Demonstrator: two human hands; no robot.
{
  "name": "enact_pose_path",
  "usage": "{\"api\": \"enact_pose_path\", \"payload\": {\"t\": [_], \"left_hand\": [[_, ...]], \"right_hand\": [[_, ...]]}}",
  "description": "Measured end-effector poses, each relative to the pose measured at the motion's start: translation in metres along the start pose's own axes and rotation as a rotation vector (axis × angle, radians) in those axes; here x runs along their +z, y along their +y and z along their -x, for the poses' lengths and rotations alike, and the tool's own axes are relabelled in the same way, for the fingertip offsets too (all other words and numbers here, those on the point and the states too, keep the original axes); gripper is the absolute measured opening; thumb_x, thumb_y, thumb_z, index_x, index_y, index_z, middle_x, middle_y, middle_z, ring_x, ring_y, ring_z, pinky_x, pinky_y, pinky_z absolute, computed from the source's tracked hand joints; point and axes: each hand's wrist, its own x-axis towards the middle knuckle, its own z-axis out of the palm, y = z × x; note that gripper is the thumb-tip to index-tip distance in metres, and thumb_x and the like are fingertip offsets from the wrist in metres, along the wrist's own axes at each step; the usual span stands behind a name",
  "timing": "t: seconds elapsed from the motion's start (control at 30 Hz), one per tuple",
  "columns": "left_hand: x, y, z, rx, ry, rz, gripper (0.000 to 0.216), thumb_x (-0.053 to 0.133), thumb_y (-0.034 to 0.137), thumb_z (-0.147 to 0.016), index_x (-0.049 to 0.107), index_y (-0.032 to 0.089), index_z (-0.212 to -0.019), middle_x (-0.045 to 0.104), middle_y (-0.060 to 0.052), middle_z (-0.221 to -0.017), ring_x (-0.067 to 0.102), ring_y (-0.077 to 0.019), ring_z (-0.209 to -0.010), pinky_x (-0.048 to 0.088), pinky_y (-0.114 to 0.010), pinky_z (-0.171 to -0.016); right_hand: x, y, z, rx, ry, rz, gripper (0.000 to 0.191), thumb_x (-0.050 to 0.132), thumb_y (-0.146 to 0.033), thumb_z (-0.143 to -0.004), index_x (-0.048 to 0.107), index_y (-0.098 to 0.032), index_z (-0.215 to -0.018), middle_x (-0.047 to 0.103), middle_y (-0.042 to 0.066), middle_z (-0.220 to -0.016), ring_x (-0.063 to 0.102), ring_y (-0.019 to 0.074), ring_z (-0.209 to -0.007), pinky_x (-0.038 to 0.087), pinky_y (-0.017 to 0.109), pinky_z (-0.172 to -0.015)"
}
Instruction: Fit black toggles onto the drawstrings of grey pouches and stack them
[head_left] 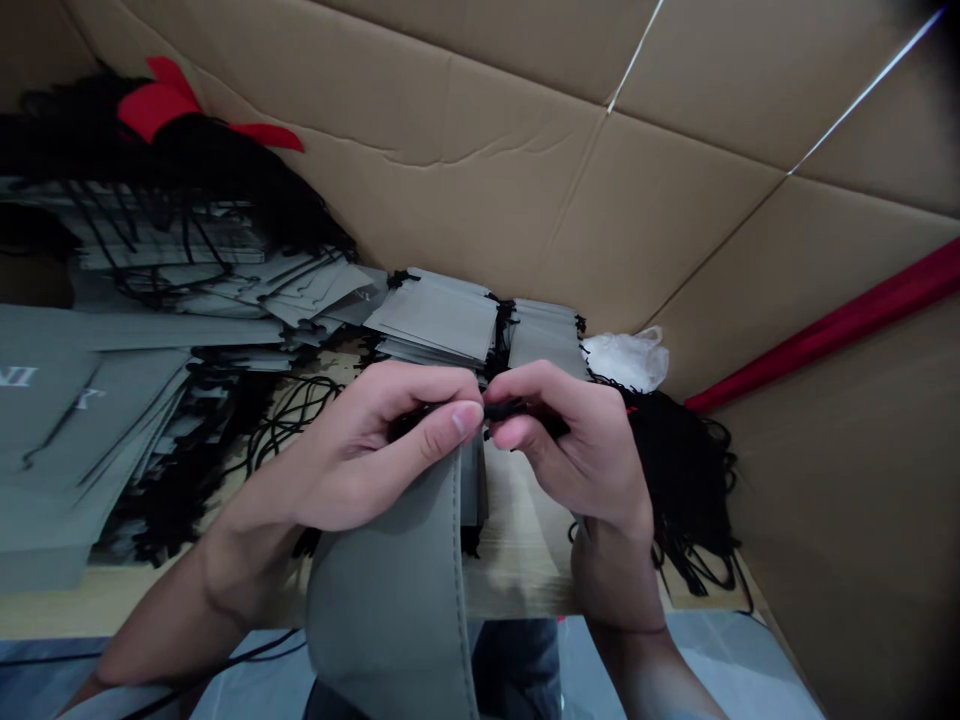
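Note:
A grey drawstring bag (390, 600) with a stitched edge hangs curved below my hands, in front of the table. My left hand (375, 440) is closed at its top corner, the thumb pressed against the fingers. My right hand (577, 440) pinches a short black cord (504, 408) at that same corner, its fingertips almost touching my left thumb. The fingers hide how the cord meets the fabric. Just behind my hands stand two stacks of flat grey bags (442, 312) with black cord ends along their sides.
Black cords (686, 490) lie heaped at the right, beside a clear plastic bag (634, 358). More printed grey bags (45, 420) are piled at the left. Behind them is a black cord bundle with a red tie (161, 105). Cardboard walls (487, 120) enclose the wooden table (525, 570).

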Motion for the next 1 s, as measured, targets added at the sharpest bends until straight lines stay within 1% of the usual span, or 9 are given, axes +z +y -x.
{"api": "enact_pose_path", "payload": {"t": [0.13, 0.27, 0.37, 0.57, 0.73, 0.83, 0.9, 0.97, 1.0], "left_hand": [[0.000, -0.002, -0.003, 0.010, -0.093, 0.063, 0.040, 0.060, 0.040, -0.112, 0.068, 0.020, -0.079, 0.058, 0.001, -0.070, 0.053, -0.0133, -0.064, 0.043, -0.026, -0.055], [0.005, 0.002, 0.000, 0.013, -0.066, 0.117, 0.034, 0.061, 0.033, -0.111, 0.073, 0.021, -0.082, 0.055, 0.002, -0.068, 0.049, -0.0130, -0.063, 0.041, -0.027, -0.055], [0.004, 0.002, 0.002, 0.033, -0.035, 0.119, 0.032, 0.062, 0.034, -0.112, 0.079, 0.023, -0.088, 0.059, 0.001, -0.069, 0.050, -0.0139, -0.063, 0.042, -0.028, -0.056], [-0.009, -0.004, -0.003, 0.085, -0.161, 0.134, 0.028, 0.066, 0.037, -0.111, 0.083, 0.022, -0.094, 0.071, -0.001, -0.076, 0.062, -0.0159, -0.067, 0.048, -0.028, -0.058], [-0.005, -0.006, -0.002, 0.159, -0.080, 0.126, 0.027, 0.064, 0.027, -0.111, 0.081, 0.021, -0.090, 0.062, 0.001, -0.069, 0.053, -0.0119, -0.061, 0.041, -0.025, -0.054], [-0.002, -0.009, 0.001, 0.188, -0.005, 0.070, 0.031, 0.071, 0.032, -0.109, 0.076, 0.022, -0.080, 0.057, 0.002, -0.067, 0.049, -0.0128, -0.061, 0.040, -0.026, -0.055], [-0.003, -0.012, 0.002, 0.181, 0.050, 0.066, 0.035, 0.075, 0.037, -0.108, 0.073, 0.023, -0.076, 0.058, 0.001, -0.067, 0.050, -0.0142, -0.062, 0.040, -0.028, -0.056], [-0.004, -0.016, 0.001, 0.170, 0.051, 0.105, 0.035, 0.075, 0.039, -0.108, 0.074, 0.023, -0.077, 0.057, 0.001, -0.067, 0.050, -0.0144, -0.062, 0.038, -0.028, -0.055], [-0.005, -0.017, -0.001, 0.173, 0.026, 0.138, 0.035, 0.073, 0.040, -0.109, 0.075, 0.023, -0.079, 0.056, 0.001, -0.067, 0.049, -0.0140, -0.061, 0.037, -0.029, -0.054]], "right_hand": [[0.003, -0.001, 0.000, -0.058, 0.010, 0.042, 0.034, 0.068, -0.050, -0.116, 0.074, -0.022, -0.096, 0.068, -0.001, -0.076, 0.056, 0.0126, -0.063, 0.045, 0.029, -0.061], [0.008, 0.002, 0.000, -0.078, 0.028, -0.135, 0.042, 0.065, -0.042, -0.118, 0.068, -0.021, -0.082, 0.061, -0.002, -0.071, 0.050, 0.0116, -0.061, 0.039, 0.029, -0.059], [0.010, 0.003, 0.000, -0.014, 0.023, -0.314, 0.044, 0.066, -0.040, -0.118, 0.069, -0.021, -0.079, 0.062, -0.001, -0.068, 0.053, 0.0124, -0.059, 0.038, 0.029, -0.056], [0.013, 0.006, -0.004, 0.129, -0.056, -0.587, 0.053, 0.067, -0.046, -0.116, 0.065, -0.021, -0.069, 0.053, -0.002, -0.063, 0.044, 0.0126, -0.057, 0.031, 0.031, -0.056], [0.008, 0.006, -0.006, 0.219, -0.099, -0.638, 0.061, 0.063, -0.058, -0.117, 0.057, -0.021, -0.069, 0.049, -0.003, -0.062, 0.042, 0.0121, -0.058, 0.032, 0.030, -0.058], [-0.008, -0.001, -0.003, 0.267, -0.037, -0.492, 0.061, 0.057, -0.065, -0.117, 0.062, -0.020, -0.075, 0.052, -0.001, -0.071, 0.047, 0.0122, -0.063, 0.036, 0.030, -0.060], [-0.018, -0.005, -0.001, 0.337, -0.020, -0.392, 0.051, 0.061, -0.063, -0.116, 0.069, -0.020, -0.091, 0.059, -0.001, -0.079, 0.048, 0.0112, -0.063, 0.037, 0.028, -0.057], [-0.022, -0.006, 0.000, 0.415, -0.089, -0.305, 0.035, 0.079, -0.055, -0.108, 0.071, -0.022, -0.118, 0.072, 0.001, -0.104, 0.044, 0.0072, -0.057, 0.035, 0.027, -0.051], [-0.021, -0.005, 0.001, 0.437, -0.157, -0.268, 0.046, 0.088, -0.050, -0.101, 0.068, -0.025, -0.134, 0.074, 0.003, -0.122, 0.041, 0.0047, -0.054, 0.033, 0.027, -0.047]]}}
